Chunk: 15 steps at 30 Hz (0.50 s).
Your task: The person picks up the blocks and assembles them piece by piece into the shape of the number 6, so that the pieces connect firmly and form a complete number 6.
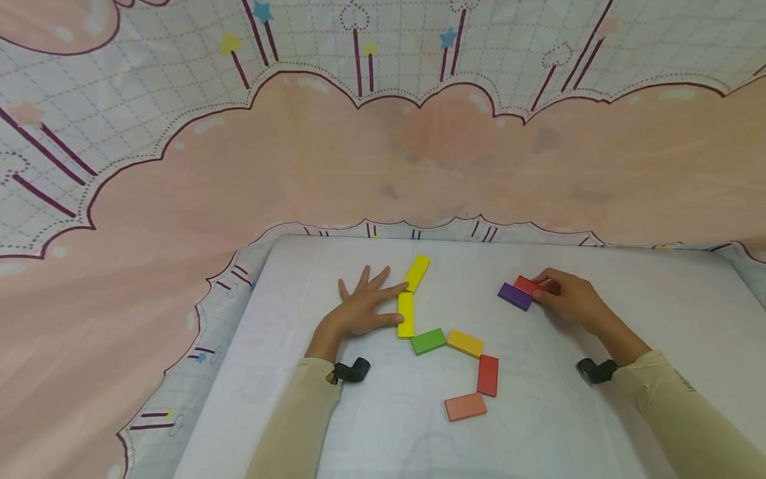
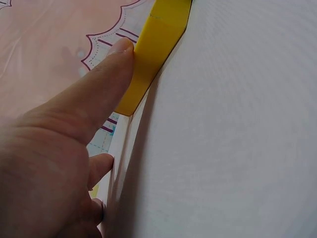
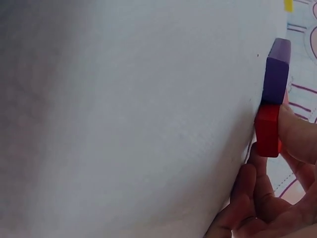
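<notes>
My left hand lies with its fingers spread at the left side of two yellow blocks. Its thumb touches the lower yellow block, and its index finger reaches the joint with the upper yellow block, which is angled to the right. In the left wrist view the thumb tip rests against the side of a yellow block. Over on the right, my right hand pinches a red block between thumb and fingers. A purple block lies against that red block; the right wrist view shows the purple block touching it.
From the lower yellow block a curved row continues with a green block, an orange-yellow block, a second red block and a salmon block. All lie on a white table, with a patterned cloth behind it.
</notes>
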### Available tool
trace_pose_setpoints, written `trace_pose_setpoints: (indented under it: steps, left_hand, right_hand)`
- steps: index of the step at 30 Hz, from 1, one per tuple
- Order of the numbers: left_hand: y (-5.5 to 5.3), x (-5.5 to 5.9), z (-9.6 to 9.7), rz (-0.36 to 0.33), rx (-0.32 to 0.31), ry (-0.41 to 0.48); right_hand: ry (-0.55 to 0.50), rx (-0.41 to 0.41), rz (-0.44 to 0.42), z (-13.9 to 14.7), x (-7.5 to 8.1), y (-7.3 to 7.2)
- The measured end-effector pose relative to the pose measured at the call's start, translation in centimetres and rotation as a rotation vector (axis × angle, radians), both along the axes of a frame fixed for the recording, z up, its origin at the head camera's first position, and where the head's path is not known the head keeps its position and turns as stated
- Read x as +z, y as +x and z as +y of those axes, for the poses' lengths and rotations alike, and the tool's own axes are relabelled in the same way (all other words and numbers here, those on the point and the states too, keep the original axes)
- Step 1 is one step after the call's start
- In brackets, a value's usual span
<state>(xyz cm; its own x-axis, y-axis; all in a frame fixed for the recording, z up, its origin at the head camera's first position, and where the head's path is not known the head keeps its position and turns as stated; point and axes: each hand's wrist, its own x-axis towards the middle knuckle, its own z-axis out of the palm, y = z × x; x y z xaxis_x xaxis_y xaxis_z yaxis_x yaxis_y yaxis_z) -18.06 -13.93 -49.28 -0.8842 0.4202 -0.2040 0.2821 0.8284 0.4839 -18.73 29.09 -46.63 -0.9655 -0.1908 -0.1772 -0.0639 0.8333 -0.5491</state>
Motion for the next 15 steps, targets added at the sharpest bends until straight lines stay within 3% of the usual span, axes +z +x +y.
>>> trace_pose_setpoints:
  steps: [8, 15]
  left_hand:
    - [-0.1, -0.2, 0.1, 0.001, -0.002, -0.004]
    - [-0.2, -0.2, 0.1, -0.004, 0.0, 0.004]
  right_hand:
    - [-0.003, 0.001, -0.127, 0.7, 0.8, 0.1]
    - [-0.076, -0.024, -0.242, 1.2, 1.2, 0.1]
